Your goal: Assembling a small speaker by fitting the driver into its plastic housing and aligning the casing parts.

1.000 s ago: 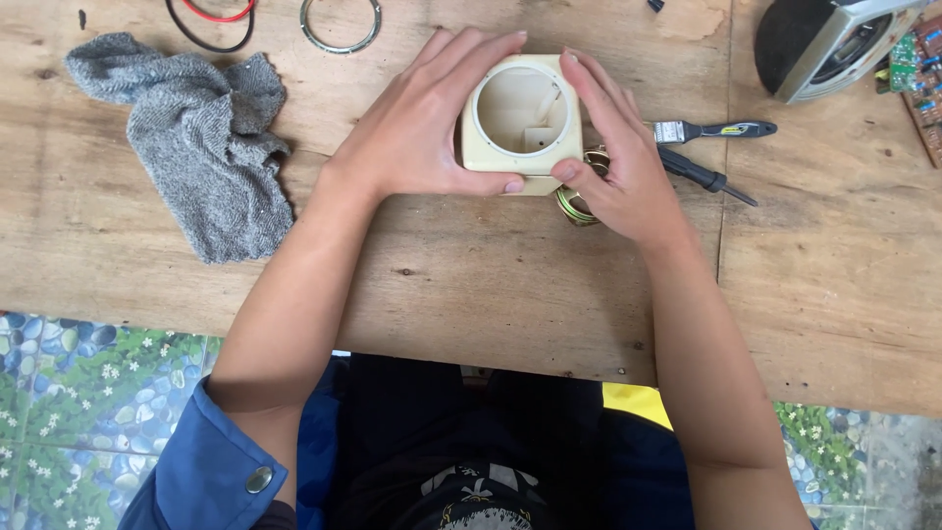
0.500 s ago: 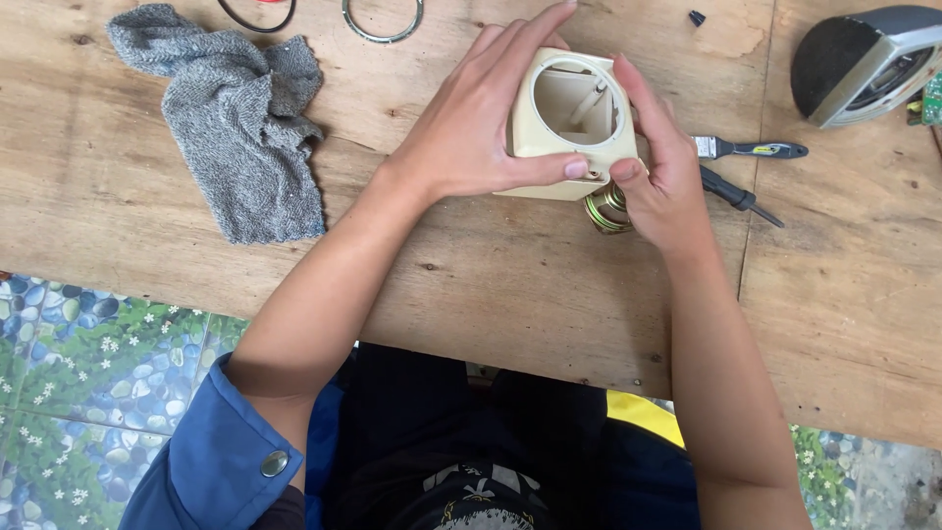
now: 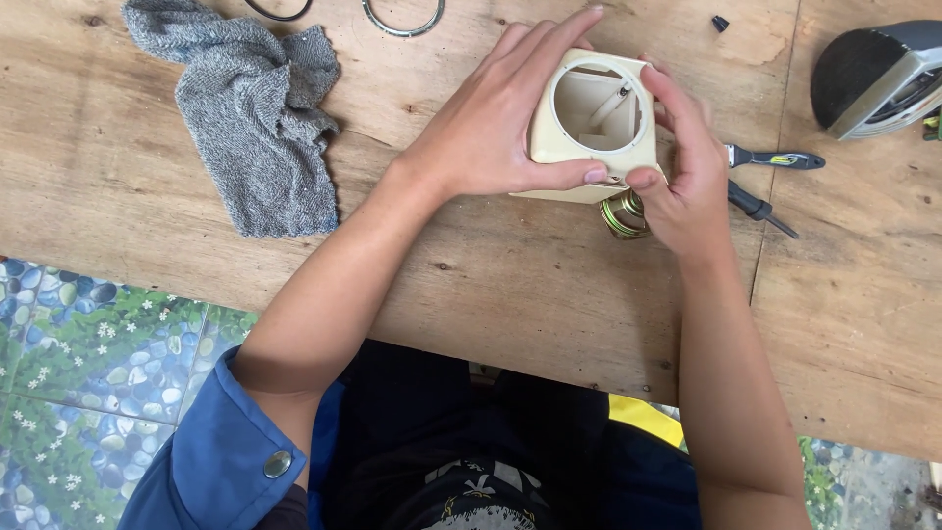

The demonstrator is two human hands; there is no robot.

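Head view. A cream plastic housing (image 3: pixel 592 128), roughly box-shaped with a large round opening, sits upper centre of the frame, held just above or against the wooden table (image 3: pixel 471 285); contact with the table cannot be determined. The round opening faces up toward the camera, so the axis through the opening runs roughly toward the lens. The housing is close to square in outline, and no clear long axis can be read. Inside the opening, inner walls and a small metal part are visible.

The left hand (image 3: pixel 486 137) grips the left side of the housing: fingers extend along its upper left edge, and the thumb presses along the lower edge. The right hand (image 3: pixel 687 172) grips the right side: fingers curl around the right wall, and the thumb meets the lower right corner, close to the left thumb.

A brass-coloured ring fitting (image 3: pixel 620 214) lies just below the housing, partly covered by the right hand.

A grey cloth (image 3: pixel 257 113) lies crumpled at upper left. A metal ring (image 3: pixel 402 18) lies at the top edge. A screwdriver (image 3: pixel 780 159) and a second dark-handled tool (image 3: pixel 760 208) lie right of the right hand. A dark and silver power tool (image 3: pixel 878 74) occupies the upper right corner.
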